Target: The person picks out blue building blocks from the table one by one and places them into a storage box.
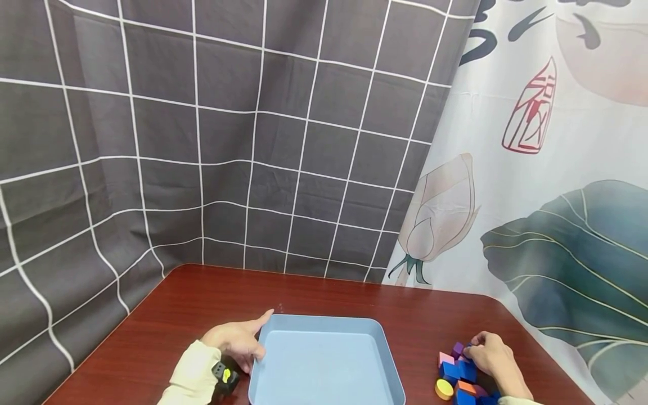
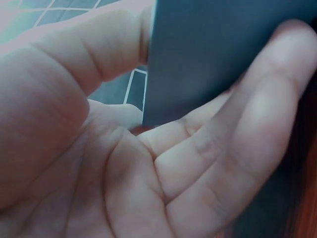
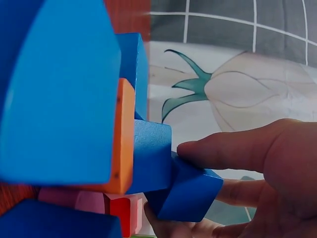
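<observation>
A shallow light-blue tray lies on the table in front of me. At its left side, my left hand grips the wall, the thumb on one face and the curled fingers on the other; the left wrist view shows the tray wall between them. Far to the right, my right hand reaches over a heap of small coloured blocks. Its fingers pinch a blue block, tilted against another blue block. An orange block and a large-looking blue block are nearer the right wrist camera.
Around the right hand lie a yellow round block, a purple block and a pink block. The dark red wooden table ends at a grey checked curtain behind and a printed white curtain at right.
</observation>
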`<act>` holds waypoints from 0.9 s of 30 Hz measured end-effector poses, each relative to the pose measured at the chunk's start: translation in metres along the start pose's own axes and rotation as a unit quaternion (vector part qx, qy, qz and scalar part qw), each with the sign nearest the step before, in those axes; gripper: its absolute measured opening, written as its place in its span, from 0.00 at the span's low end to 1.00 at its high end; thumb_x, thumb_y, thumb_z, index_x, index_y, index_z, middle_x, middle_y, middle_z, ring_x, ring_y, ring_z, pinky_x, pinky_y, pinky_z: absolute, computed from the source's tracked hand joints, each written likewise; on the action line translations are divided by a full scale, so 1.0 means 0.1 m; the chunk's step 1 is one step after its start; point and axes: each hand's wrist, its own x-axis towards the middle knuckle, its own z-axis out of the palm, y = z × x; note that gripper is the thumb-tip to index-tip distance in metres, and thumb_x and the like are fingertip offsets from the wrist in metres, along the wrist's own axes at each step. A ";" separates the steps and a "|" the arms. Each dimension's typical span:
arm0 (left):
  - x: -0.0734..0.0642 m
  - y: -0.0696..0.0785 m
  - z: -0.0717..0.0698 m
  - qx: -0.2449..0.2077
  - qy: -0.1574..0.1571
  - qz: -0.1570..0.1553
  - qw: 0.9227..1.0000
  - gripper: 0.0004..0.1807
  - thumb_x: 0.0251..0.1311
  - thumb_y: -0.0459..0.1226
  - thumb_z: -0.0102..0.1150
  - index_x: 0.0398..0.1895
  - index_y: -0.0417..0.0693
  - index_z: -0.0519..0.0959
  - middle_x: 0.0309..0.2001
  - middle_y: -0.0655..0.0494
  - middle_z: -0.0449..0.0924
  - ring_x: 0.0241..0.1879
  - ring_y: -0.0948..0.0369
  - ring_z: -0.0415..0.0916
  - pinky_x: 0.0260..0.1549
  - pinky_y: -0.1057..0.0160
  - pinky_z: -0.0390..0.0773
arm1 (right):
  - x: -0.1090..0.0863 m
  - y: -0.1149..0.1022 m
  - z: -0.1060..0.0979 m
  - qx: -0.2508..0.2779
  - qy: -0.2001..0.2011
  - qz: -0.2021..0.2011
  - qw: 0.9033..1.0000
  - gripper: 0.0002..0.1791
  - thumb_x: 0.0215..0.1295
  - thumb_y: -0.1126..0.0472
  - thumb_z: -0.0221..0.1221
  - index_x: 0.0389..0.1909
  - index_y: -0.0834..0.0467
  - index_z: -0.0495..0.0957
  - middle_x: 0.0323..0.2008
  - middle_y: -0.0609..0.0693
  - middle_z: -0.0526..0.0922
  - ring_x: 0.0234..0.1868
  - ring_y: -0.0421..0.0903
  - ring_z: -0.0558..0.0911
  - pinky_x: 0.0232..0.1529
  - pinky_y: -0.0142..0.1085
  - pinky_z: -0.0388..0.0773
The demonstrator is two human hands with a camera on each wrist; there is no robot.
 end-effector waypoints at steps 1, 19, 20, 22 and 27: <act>0.00 0.00 0.00 0.000 0.001 0.000 1.000 0.57 0.39 0.25 0.57 0.73 0.51 0.36 0.39 0.44 0.71 0.13 0.58 0.71 0.15 0.65 0.76 | 0.00 0.00 0.00 -0.002 0.000 -0.004 1.000 0.14 0.52 0.62 0.57 0.33 0.70 0.71 0.29 0.62 0.73 0.32 0.57 0.71 0.32 0.49 0.73; 0.00 0.02 0.00 -0.002 -0.004 -0.012 1.000 0.57 0.41 0.25 0.57 0.73 0.52 0.35 0.33 0.43 0.74 0.13 0.58 0.71 0.14 0.68 0.73 | -0.06 -0.17 0.05 -0.007 -0.011 -0.029 1.000 0.13 0.53 0.62 0.57 0.34 0.69 0.72 0.29 0.60 0.73 0.32 0.57 0.70 0.32 0.51 0.71; 0.00 0.02 0.00 -0.003 -0.004 -0.012 1.000 0.57 0.41 0.25 0.57 0.73 0.52 0.35 0.34 0.43 0.73 0.14 0.58 0.71 0.14 0.67 0.73 | -0.06 -0.18 0.05 -0.012 -0.010 -0.031 0.999 0.13 0.52 0.62 0.58 0.34 0.69 0.72 0.29 0.59 0.74 0.32 0.57 0.70 0.31 0.50 0.71; 0.00 0.02 0.00 -0.002 -0.003 -0.012 1.000 0.57 0.41 0.25 0.57 0.73 0.52 0.35 0.34 0.43 0.73 0.14 0.58 0.72 0.14 0.67 0.73 | -0.05 -0.18 0.06 -0.020 -0.010 -0.035 0.999 0.14 0.52 0.61 0.58 0.34 0.68 0.72 0.29 0.59 0.74 0.31 0.57 0.71 0.31 0.49 0.70; -0.01 0.02 0.00 -0.003 -0.002 -0.013 1.000 0.56 0.41 0.25 0.57 0.73 0.52 0.36 0.36 0.43 0.73 0.14 0.58 0.72 0.14 0.67 0.74 | -0.04 -0.19 0.09 -0.022 -0.010 -0.041 0.999 0.13 0.51 0.61 0.59 0.33 0.67 0.73 0.28 0.57 0.76 0.30 0.53 0.72 0.31 0.49 0.74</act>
